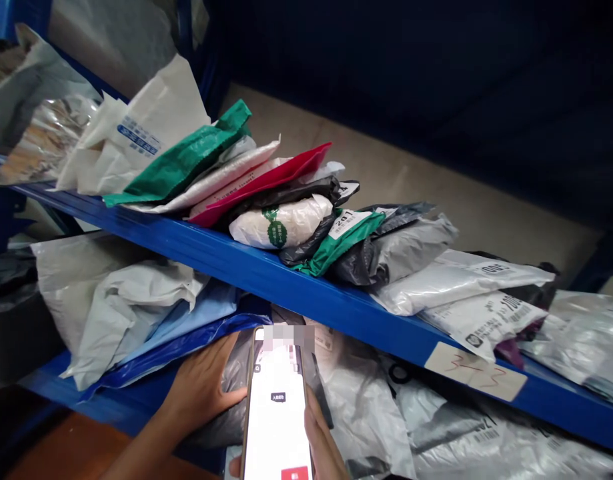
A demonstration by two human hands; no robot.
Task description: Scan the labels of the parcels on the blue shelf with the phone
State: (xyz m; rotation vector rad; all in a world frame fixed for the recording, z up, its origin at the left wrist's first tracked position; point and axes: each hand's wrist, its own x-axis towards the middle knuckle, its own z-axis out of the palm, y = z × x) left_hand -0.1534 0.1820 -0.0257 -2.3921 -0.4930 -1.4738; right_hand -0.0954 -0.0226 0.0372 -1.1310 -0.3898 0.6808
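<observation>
Upper shelf (266, 277) runs from upper left to lower right w/ parcels (266, 193) stacked on it, overlapping, some hanging over the front edge; a label (475, 371) sits on that edge toward the right. More bags (121, 300) lie on the lower shelf (111, 400), below & behind the upper edge. Phone (277, 407) is at bottom centre, in front of the lower bags, w/ left hand (199, 393) on its left side & right hand (321, 447) at its lower right.

The phone (277, 407) has its top blurred and its bottom cut off.
</observation>
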